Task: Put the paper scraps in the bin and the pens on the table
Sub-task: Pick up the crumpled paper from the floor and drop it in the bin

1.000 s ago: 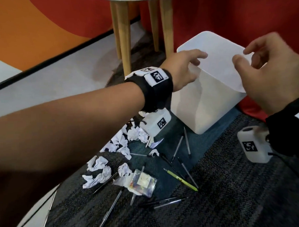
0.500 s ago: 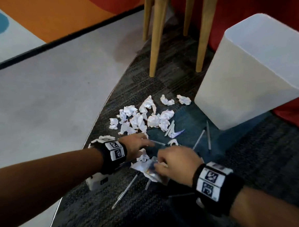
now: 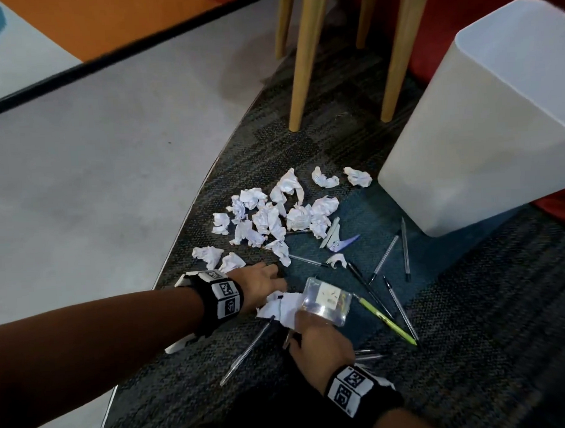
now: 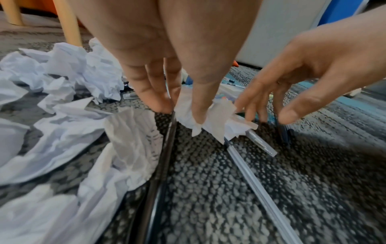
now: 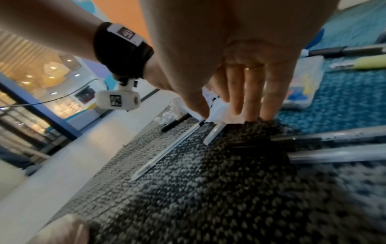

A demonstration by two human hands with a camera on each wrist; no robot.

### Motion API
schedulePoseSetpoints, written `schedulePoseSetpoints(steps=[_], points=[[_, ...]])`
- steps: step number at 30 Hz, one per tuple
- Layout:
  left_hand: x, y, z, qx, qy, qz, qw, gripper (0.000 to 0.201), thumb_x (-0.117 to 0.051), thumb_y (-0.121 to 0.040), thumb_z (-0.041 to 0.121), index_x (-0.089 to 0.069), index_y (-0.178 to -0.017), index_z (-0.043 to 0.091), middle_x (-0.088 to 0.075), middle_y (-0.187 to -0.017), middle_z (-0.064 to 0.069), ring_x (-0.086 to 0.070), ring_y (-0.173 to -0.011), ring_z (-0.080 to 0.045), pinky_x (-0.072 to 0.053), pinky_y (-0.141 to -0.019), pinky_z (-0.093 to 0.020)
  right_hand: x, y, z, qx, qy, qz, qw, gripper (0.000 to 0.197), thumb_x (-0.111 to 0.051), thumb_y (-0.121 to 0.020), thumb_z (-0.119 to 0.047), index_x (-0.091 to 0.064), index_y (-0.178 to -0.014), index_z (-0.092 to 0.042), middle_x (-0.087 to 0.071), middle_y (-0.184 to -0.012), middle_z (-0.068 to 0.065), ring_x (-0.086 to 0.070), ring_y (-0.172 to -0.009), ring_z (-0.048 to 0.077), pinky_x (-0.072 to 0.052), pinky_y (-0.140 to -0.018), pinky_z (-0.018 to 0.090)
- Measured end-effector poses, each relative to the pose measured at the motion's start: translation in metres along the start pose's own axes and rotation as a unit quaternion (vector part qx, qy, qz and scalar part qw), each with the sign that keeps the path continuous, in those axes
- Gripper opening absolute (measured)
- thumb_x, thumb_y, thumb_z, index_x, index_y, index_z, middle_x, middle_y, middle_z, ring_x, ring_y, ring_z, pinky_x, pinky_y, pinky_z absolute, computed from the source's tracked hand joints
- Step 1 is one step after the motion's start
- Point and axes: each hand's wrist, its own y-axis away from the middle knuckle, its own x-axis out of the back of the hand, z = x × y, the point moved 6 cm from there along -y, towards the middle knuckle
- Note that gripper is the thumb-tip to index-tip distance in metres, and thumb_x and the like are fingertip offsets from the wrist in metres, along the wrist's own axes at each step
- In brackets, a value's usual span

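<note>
A: What is on the far left?

B: Grey floor (image 3: 95, 176). Then the dark carpet (image 3: 475, 351) starts, and all the stuff lies on it.

A: What is the left hand doing?

B: The left hand (image 3: 261, 287) is down near the carpet. In the left wrist view its fingers (image 4: 146, 92) and thumb pinch a small paper scrap (image 4: 211, 118). A dark pen (image 4: 163, 156) runs under that hand, touching the fingertips.

A: Where are the other scraps?

B: A heap of scraps (image 3: 274, 214) lies just past the left hand, a bit farther off. Two more sit near the bin, on the far side of the heap.

A: And the right hand?

B: The right hand (image 3: 319, 341) is just right of the left one, and nearer. Its fingers (image 5: 271, 92) are straight and spread, with tips down on the carpet. It holds nothing. A clear pen (image 5: 167, 148) lies by its thumb.

A: What is that see-through thing?

B: A small clear box (image 3: 327, 301), just past the right hand's fingers. The pinched scrap touches its left side.

A: Where are the pens?

B: Mostly right of the box, spread on the carpet. One is a green pen (image 3: 386, 321). Thin dark pens (image 3: 386, 257) lie between the box and the bin.

A: And the bin?

B: The white bin (image 3: 485, 140) stands upright on the far right. Wooden table legs (image 3: 303, 57) stand far back, left of it.
</note>
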Motion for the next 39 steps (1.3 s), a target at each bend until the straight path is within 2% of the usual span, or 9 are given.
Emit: schedulePoseSetpoints(steps=[6, 10, 14, 19, 24, 30, 34, 37, 39], points=[[0.002, 0.008, -0.008, 0.038, 0.091, 0.008, 0.995, 0.038, -0.050, -0.092, 0.016, -0.045, -0.130, 0.020, -0.041, -0.125, -0.008, -0.057, -0.102, -0.032, -0.043, -0.080, -0.035, 0.006, -0.014, 0.011, -0.041, 0.018, 0.047, 0.998, 0.083, -0.051, -0.092, -0.061, -0.016, -0.153, -0.016, -0.036, -0.151, 0.003, -0.047, -0.131, 0.025, -0.051, -0.092, 0.039], [0.001, 0.013, -0.008, 0.033, 0.021, 0.018, 0.999, 0.036, -0.052, -0.093, 0.027, -0.045, -0.128, 0.023, -0.046, -0.125, -0.005, -0.051, -0.114, -0.027, -0.039, -0.093, -0.037, -0.001, -0.028, 0.002, -0.033, 0.016, 0.064, 0.997, 0.095, -0.053, -0.084, -0.071, -0.013, -0.154, -0.020, -0.028, -0.151, 0.006, -0.041, -0.135, 0.028, -0.050, -0.094, 0.040], [0.005, 0.014, -0.007, 0.027, -0.034, 0.065, 0.997, 0.033, -0.053, -0.092, 0.036, -0.044, -0.123, 0.028, -0.050, -0.123, 0.001, -0.046, -0.116, -0.022, -0.030, -0.098, -0.037, -0.005, -0.035, -0.002, -0.037, 0.041, 0.066, 0.996, 0.069, -0.059, -0.088, -0.058, -0.033, -0.140, -0.021, -0.037, -0.139, 0.009, -0.050, -0.123, 0.031, -0.053, -0.084, 0.040], [0.009, 0.015, -0.008, 0.023, -0.021, 0.095, 0.995, 0.030, -0.052, -0.091, 0.037, -0.045, -0.119, 0.029, -0.052, -0.119, 0.003, -0.047, -0.114, -0.020, -0.029, -0.097, -0.037, -0.001, -0.038, 0.008, -0.010, 0.006, 0.034, 0.999, 0.037, -0.041, -0.102, -0.039, -0.043, -0.133, -0.018, -0.042, -0.136, 0.008, -0.050, -0.121, 0.030, -0.050, -0.085, 0.040], [0.029, 0.012, -0.011, 0.027, -0.010, 0.126, 0.992, 0.031, -0.053, -0.091, 0.039, -0.046, -0.120, 0.030, -0.052, -0.122, 0.005, -0.047, -0.117, -0.019, -0.028, -0.098, -0.037, 0.012, -0.033, 0.018, -0.023, -0.011, 0.032, 0.999, 0.042, -0.031, -0.104, -0.045, -0.047, -0.132, -0.020, -0.047, -0.137, 0.005, -0.052, -0.119, 0.029, -0.047, -0.085, 0.037], [0.080, 0.011, -0.019, 0.046, 0.000, 0.193, 0.980, 0.032, -0.053, -0.090, 0.045, -0.047, -0.120, 0.032, -0.054, -0.120, 0.008, -0.049, -0.115, -0.017, -0.026, -0.093, -0.034, 0.065, -0.022, 0.021, -0.004, -0.050, 0.116, 0.992, 0.030, -0.035, -0.101, -0.026, -0.046, -0.129, -0.025, -0.068, -0.110, 0.010, -0.064, -0.097, 0.035, -0.052, -0.077, 0.040], [0.141, 0.017, -0.015, 0.038, 0.023, 0.269, 0.962, 0.030, -0.058, -0.088, 0.043, -0.051, -0.116, 0.033, -0.056, -0.115, 0.011, -0.050, -0.111, -0.015, -0.026, -0.090, -0.034, 0.117, -0.012, 0.027, 0.031, -0.062, 0.153, 0.986, 0.033, -0.051, -0.093, -0.020, -0.043, -0.123, -0.028, -0.057, -0.118, 0.003, -0.060, -0.102, 0.034, -0.049, -0.078, 0.040], [0.194, 0.026, -0.002, 0.022, 0.047, 0.332, 0.942, 0.030, -0.061, -0.087, 0.043, -0.054, -0.114, 0.034, -0.057, -0.111, 0.011, -0.051, -0.106, -0.014, -0.027, -0.089, -0.035, 0.168, 0.001, 0.035, 0.062, -0.046, 0.217, 0.973, 0.011, -0.040, -0.099, -0.023, -0.044, -0.110, -0.023, -0.054, -0.106, 0.002, -0.059, -0.091, 0.030, -0.049, -0.074, 0.041], [0.231, 0.032, 0.009, 0.008, 0.073, 0.374, 0.924, 0.029, -0.063, -0.086, 0.043, -0.056, -0.112, 0.033, -0.057, -0.108, 0.011, -0.052, -0.103, -0.014, -0.029, -0.089, -0.035, 0.207, 0.012, 0.041, 0.065, -0.029, 0.267, 0.961, 0.015, -0.035, -0.101, -0.030, -0.046, -0.107, -0.022, -0.054, -0.101, 0.002, -0.058, -0.088, 0.029, -0.048, -0.074, 0.042]])
